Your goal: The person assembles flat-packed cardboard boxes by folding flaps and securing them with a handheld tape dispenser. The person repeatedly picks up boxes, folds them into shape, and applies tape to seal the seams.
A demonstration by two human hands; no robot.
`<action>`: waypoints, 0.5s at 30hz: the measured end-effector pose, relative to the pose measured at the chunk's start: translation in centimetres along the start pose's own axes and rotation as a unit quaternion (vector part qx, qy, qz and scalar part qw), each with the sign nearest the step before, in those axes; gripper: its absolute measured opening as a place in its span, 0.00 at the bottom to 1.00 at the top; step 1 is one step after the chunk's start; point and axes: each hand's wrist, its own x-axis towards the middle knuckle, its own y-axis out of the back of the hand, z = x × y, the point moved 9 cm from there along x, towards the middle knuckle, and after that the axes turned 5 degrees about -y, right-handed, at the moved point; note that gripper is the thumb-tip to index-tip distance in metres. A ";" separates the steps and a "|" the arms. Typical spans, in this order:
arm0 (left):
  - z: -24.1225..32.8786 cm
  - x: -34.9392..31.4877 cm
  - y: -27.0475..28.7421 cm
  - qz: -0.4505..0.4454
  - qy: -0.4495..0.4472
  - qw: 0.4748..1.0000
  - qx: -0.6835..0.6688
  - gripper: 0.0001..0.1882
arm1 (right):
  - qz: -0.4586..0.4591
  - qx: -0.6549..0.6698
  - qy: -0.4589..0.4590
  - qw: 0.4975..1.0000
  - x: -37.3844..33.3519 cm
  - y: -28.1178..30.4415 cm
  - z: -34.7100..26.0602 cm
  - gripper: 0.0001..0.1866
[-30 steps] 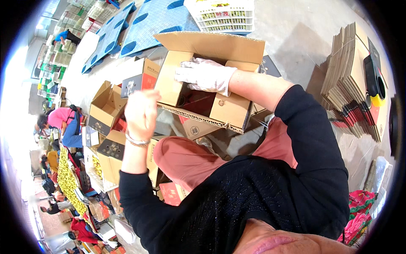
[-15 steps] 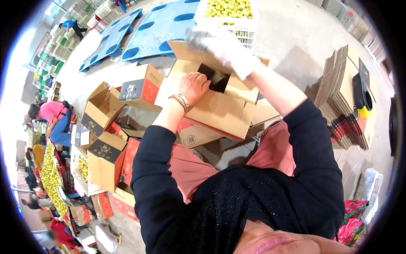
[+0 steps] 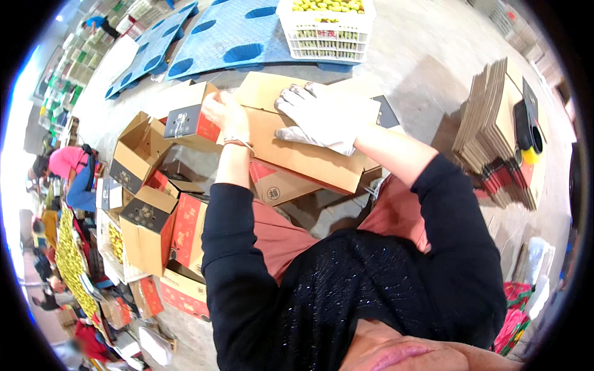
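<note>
A brown cardboard carton point(image 3: 309, 159) sits in front of me between my knees, its top flaps folded down to cover the opening. My right hand point(image 3: 325, 117), in a white glove with greyed fingertips, lies flat across these flaps with its fingers spread. Bare and wearing bracelets, my left hand point(image 3: 229, 117) is at the carton's left edge, its fingers loosely stretched. Beneath the carton is another carton with a red and brown side point(image 3: 281, 185). Close beyond my left hand stands a black and red carton point(image 3: 192, 117).
Several open cartons point(image 3: 145, 151) crowd the left. A white crate of green-yellow fruit point(image 3: 325, 34) stands by blue pallets point(image 3: 226, 37) ahead. On the right, flattened cartons point(image 3: 489, 117) are stacked beside a black and yellow tool point(image 3: 529, 133). People work at far left.
My right hand has come down and nearer, pressing the raised far flap over the opening. My left hand has moved from the opening to the carton's left edge.
</note>
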 end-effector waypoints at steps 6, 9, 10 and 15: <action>-2.0 -2.2 -5.8 -0.426 -0.021 0.899 0.100 0.24 | -0.055 0.004 0.022 0.998 -0.1 -1.4 0.5 0.33; -2.1 -2.1 -6.1 -0.428 -0.022 0.897 0.109 0.25 | -0.024 -0.008 0.050 0.998 -2.2 -0.6 -0.1 0.31; -2.3 -2.0 -6.3 -0.426 -0.017 0.896 0.120 0.24 | -0.010 -0.007 0.057 0.998 -3.1 0.0 -0.2 0.30; -0.1 -3.6 -8.3 -0.520 -0.215 0.795 0.229 0.21 | 0.007 0.071 0.015 0.997 -4.2 1.8 0.7 0.26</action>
